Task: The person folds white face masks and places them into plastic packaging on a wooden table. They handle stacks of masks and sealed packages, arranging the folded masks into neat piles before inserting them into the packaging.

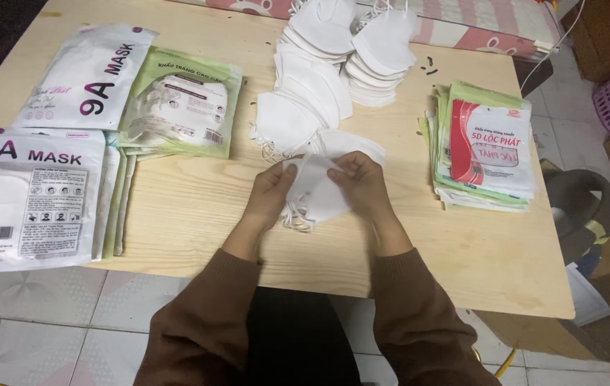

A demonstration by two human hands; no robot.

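Both hands, left hand (pixel 271 191) & right hand (pixel 362 184), pinch a small stack of white masks (pixel 317 194) (evening edges, I'd say), next probably needs a pouch (pixel 489 146).

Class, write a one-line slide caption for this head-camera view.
Both hands, left hand and right hand, hold a small stack of white masks over a wooden table.

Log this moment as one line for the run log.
left hand: holds white masks | right hand: holds same masks | loose mask piles behind | packets right
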